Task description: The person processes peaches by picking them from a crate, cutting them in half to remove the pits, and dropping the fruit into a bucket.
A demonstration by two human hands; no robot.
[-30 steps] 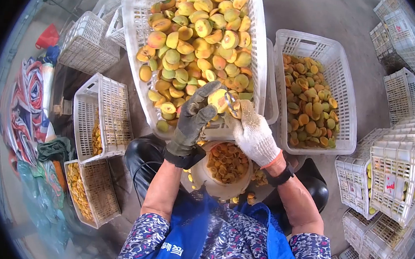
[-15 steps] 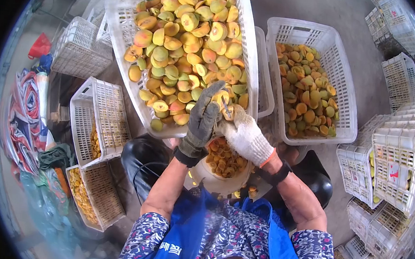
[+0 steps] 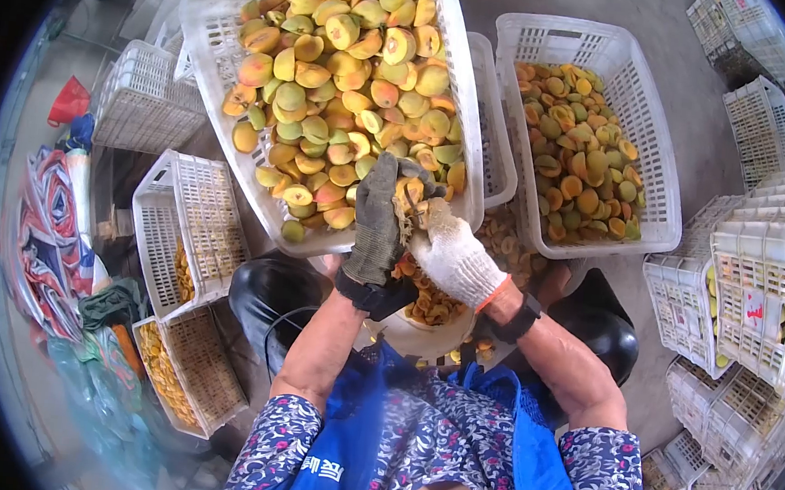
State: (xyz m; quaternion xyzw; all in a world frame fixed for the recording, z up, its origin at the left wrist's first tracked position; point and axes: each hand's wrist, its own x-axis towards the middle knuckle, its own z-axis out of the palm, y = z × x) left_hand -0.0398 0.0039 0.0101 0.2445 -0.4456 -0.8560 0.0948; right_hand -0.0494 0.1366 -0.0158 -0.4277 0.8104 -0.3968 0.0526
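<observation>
My left hand point(image 3: 378, 225), in a dark grey glove, is closed around a cut yellow peach half point(image 3: 408, 192) with its cut face up. My right hand point(image 3: 456, 260), in a dirty white knit glove, is closed on a small thin metal tool point(image 3: 420, 209), whose tip is against the peach half. Most of the tool is hidden by the fingers. Both hands are over the near corner of a tilted white crate point(image 3: 471, 112) heaped with peach halves. Below them, a pale bucket point(image 3: 391, 334) between my knees contains orange fruit pieces.
To the right stands a second white crate point(image 3: 659, 156) of peach halves. Stacked crates point(image 3: 762, 287) line the far right. On the left are more crates point(image 3: 213, 211) with fruit pieces, a striped cloth bundle point(image 3: 53, 225) and a red scoop-like thing point(image 3: 70, 101).
Both hands stay together at the peach half and sit slightly lower against the crate. The tool has tilted, and less of it shows. The whole view has shifted a little.
</observation>
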